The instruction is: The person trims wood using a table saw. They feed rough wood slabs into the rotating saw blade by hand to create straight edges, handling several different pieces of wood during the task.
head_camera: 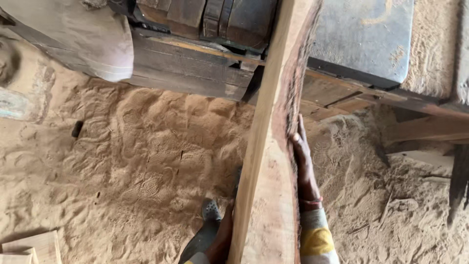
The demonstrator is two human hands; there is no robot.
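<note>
**Long plank held on edge above the sawdust floor**

We see a long wooden plank (pixel 273 146) running from the bottom of the view up and away from us, its far end resting up on the dark wooden machine frame (pixel 195 68). Our right hand (pixel 303 164) lies flat against the plank's right, bark-rough edge, fingers straight and pointing forward, palm pressed to the wood rather than wrapped around it. A red band sits at that wrist, and a striped yellow and grey sleeve (pixel 317 239) covers the forearm below it.

Our left hand is mostly hidden: only a bare forearm (pixel 222 239) shows just left of the plank's near end, running up under the board. We cannot tell whether that hand grips the plank or only supports it.

Left of the left forearm, a dark perforated clog (pixel 210 210) stands on the sawdust-covered floor (pixel 122 161), which carries shoe prints. Beyond our right hand, past the plank, a grey metal plate (pixel 364 39) lies on the frame. Far to the left of both hands, another person's pale sleeve (pixel 88 39) hangs near the frame. Well to the lower left of our hands, some pale cut boards (pixel 34 247) lie in the corner of the floor.
</note>
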